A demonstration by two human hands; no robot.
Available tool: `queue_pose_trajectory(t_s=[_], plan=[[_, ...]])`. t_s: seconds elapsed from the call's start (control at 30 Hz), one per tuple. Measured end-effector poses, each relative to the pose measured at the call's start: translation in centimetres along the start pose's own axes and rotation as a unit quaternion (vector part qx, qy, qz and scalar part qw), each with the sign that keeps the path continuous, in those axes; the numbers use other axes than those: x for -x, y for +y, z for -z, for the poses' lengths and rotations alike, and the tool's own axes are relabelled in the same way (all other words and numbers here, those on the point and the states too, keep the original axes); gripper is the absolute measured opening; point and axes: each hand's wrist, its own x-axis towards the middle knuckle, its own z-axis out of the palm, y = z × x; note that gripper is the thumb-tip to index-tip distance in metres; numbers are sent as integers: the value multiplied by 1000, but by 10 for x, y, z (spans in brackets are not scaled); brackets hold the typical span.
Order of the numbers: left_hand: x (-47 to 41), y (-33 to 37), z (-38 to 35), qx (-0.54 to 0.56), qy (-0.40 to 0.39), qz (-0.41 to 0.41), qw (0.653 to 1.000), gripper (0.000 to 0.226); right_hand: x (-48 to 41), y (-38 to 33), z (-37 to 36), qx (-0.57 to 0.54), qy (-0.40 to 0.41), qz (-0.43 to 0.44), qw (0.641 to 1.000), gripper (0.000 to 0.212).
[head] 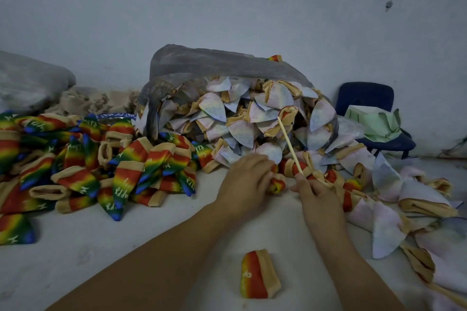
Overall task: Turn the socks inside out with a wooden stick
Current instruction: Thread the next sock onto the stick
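Step in hand: one sock [277,182] is being worked between the two hands; it looks bunched and only part-turned, with rainbow colour and tan cuff both showing.
Left hand [243,179]: fingers curled down over the bunched end of the sock, gripping it against the floor [151,235].
Right hand [319,199]: thumb and fingers pinch the lower end of the stick [290,145]; whether they also catch the sock's cuff, I cannot tell.
Stick: slants up and away from the right hand toward the far wall, its free tip in front of the bag's mouth, not inside the sock as far as I can see.
Unturned socks [242,118]: pale side out, spilling from a grey plastic bag [214,60] at the far middle of the floor and trailing along the right edge.
Turned socks [83,159]: a rainbow heap along the left edge; one lone sock [255,274] lies near the front, between the forearms.
Progress: my guess is roughly half, since both heaps look large.
Next move: probably the stick's tip must find the toe and push it through the cuff while the left hand keeps the cuff steady; the soft knit may slip off the tip.
Background: a blue chair [364,94] stands at the far right corner.
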Motion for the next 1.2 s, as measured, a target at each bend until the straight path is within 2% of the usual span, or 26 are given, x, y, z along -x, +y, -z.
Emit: queue_pose_trajectory(t_s=[0.07,0.17,0.23,0.33,0.43,0.53,0.63,0.73,0.83,0.93,1.03,1.13,1.2], plan=[[-3,-9,7,-50,9,57,997,34,1,0,0,-1,1,2,1000,41],[0,-26,6,-119,-116,136,977,49,2,-1,-1,-9,-2,-4,1000,41],[6,-30,3,-126,-153,161,967,41,3,-2,-1,-10,-6,-5,1000,39],[11,-27,8,-96,-112,171,974,25,3,-2,0,-8,-7,0,1000,36],[16,-21,19,35,-32,208,977,26,4,-6,-2,-11,-21,21,1000,36],[22,-8,35,257,68,273,925,24,10,-12,-7,-31,-58,49,997,43],[30,13,44,367,88,272,885,25,19,-22,-9,-90,-97,44,990,45],[38,28,43,374,67,264,887,31,26,-31,-12,-150,-124,32,980,31],[40,35,39,379,47,267,885,39,31,-34,-13,-162,-157,58,973,14],[42,34,33,379,37,277,882,43,32,-33,-13,-153,-151,72,974,19],[43,31,27,384,65,301,870,34,31,-31,-15,-133,-152,76,976,22],[42,30,27,380,79,339,857,42,31,-29,-19,-104,-151,99,978,15],[43,28,28,380,89,358,848,29,29,-27,-21,-81,-137,110,981,12]])
